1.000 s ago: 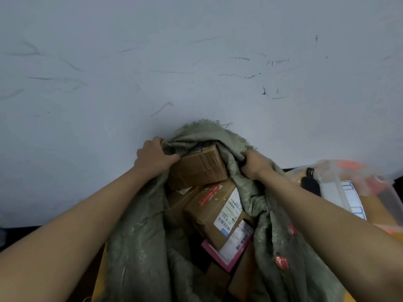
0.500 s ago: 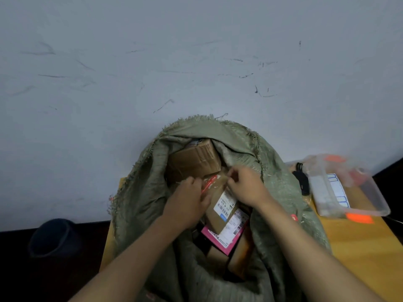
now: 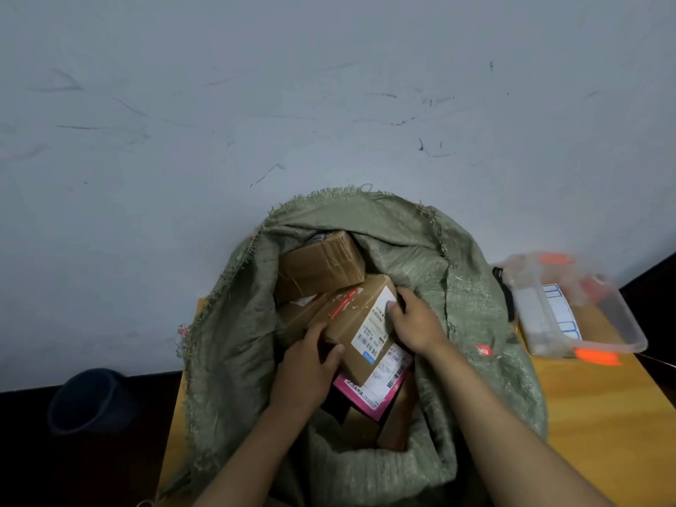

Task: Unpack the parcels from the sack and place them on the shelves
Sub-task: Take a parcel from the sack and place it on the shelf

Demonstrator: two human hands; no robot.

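Note:
A green woven sack (image 3: 234, 342) stands wide at the mouth on a wooden table, full of parcels. Both my hands are inside it on one brown cardboard box with a white label (image 3: 360, 323). My left hand (image 3: 305, 371) grips the box's near left end. My right hand (image 3: 415, 322) holds its far right edge over the label. Behind it lies a taped brown box (image 3: 320, 265). A pink parcel with a barcode label (image 3: 373, 391) sits under the held box, and more brown boxes lie deeper down.
A clear plastic bin (image 3: 585, 312) with orange clips and papers sits on the wooden table (image 3: 603, 415) to the right of the sack. A dark round bucket (image 3: 89, 400) stands on the floor at the left. A scuffed pale wall (image 3: 329, 104) rises right behind.
My hands let go of the sack's rim, moved down into its mouth and closed on the labelled brown box. The sack's mouth has fallen wider.

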